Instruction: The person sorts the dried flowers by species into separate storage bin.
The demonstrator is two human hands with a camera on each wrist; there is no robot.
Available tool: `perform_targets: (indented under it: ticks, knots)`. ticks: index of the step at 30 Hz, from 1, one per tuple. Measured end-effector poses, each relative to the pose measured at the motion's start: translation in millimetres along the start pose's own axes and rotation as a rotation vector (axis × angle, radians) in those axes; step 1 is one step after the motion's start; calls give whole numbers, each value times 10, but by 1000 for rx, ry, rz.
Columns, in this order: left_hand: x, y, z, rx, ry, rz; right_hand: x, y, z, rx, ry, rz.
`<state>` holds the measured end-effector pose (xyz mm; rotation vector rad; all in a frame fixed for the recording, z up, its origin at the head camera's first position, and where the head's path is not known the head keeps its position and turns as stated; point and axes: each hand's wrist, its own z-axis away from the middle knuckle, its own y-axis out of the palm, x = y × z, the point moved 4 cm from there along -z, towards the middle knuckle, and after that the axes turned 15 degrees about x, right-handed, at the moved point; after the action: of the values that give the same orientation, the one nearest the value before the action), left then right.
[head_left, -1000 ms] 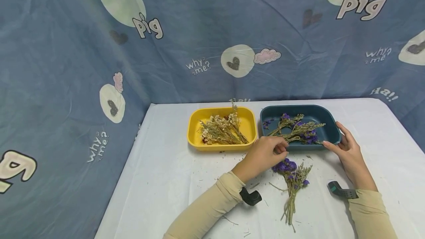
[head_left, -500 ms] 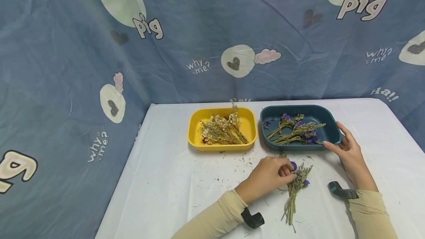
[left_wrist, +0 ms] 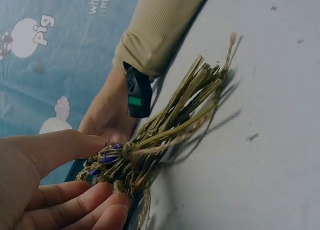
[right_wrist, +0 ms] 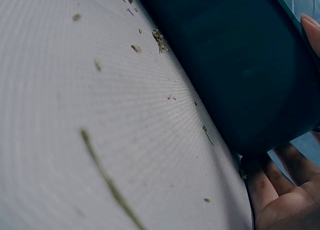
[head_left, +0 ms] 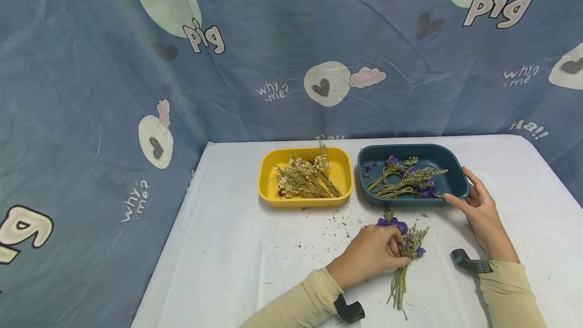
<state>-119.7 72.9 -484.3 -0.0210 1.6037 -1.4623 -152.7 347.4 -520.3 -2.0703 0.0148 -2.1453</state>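
A tied bunch of dried purple flowers (head_left: 399, 282) lies on the white table, blooms toward the trays. My left hand (head_left: 370, 253) grips it near the tie; in the left wrist view, the thumb (left_wrist: 75, 146) is on one side and the curled fingers (left_wrist: 95, 202) are on the other. Twine is knotted around the stems (left_wrist: 185, 107). My right hand (head_left: 482, 214) holds the right end of the dark blue tray (head_left: 439, 155), with its thumb at the front corner. More purple bunches (head_left: 410, 181) lie inside that tray.
Left of the blue tray stands a yellow tray (head_left: 300, 202) with cream-white dried flowers (head_left: 302, 178). Plant crumbs and a loose stem (right_wrist: 107, 177) are scattered over the white cloth (head_left: 218, 247). A blue printed curtain (head_left: 255, 39) hangs behind and at the left.
My left hand has come from the blue tray's front edge toward me and down onto the flower bunch, which it now grips. My right hand keeps its place on the tray.
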Motion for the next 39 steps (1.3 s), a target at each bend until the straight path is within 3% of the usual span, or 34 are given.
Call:
perform_targets:
  ticks: [13, 26, 39]
  knots:
    - [-44, 95, 15, 4, 20, -28, -4, -3, -20, -9, 5, -6]
    - [-27, 157, 16, 28, -31, 51, -35, -30, 3, 11, -9, -41]
    - [-10, 143, -1, 72, -17, 118, -8, -1, -6, 23, -41, -69]
